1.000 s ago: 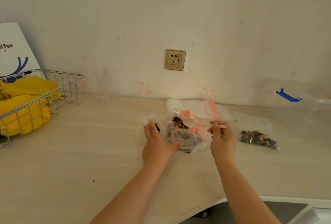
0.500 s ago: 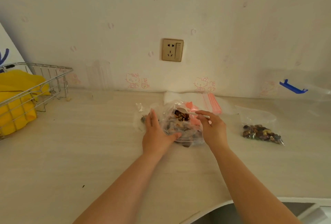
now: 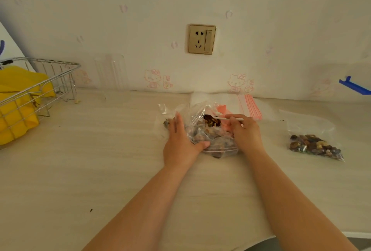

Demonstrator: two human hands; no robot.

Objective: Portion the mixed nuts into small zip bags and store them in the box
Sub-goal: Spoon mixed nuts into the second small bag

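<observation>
A large clear bag of mixed nuts [image 3: 208, 136] lies open on the pale counter. My left hand [image 3: 181, 142] grips its left side, thumb pressed on the plastic. My right hand [image 3: 246, 132] holds a white plastic spoon [image 3: 230, 118] whose bowl is inside the bag, loaded with dark nuts. A small clear zip bag [image 3: 165, 117] holding a few nuts lies just left of my left hand. A filled small zip bag of nuts [image 3: 315, 146] rests to the right. A stack of empty zip bags with red strips [image 3: 250, 106] lies behind. The clear box with a blue latch [image 3: 354, 87] stands far right.
A wire basket [image 3: 50, 82] holding a yellow cloth [image 3: 18, 98] stands at the left by the wall. A clear tumbler [image 3: 111, 72] is against the wall. A wall socket [image 3: 201, 39] sits above. The counter's front edge curves away at the lower right.
My right hand moved left and brought the spoon into the big bag, then lifted it with nuts on it. The left hand has stayed on the bag.
</observation>
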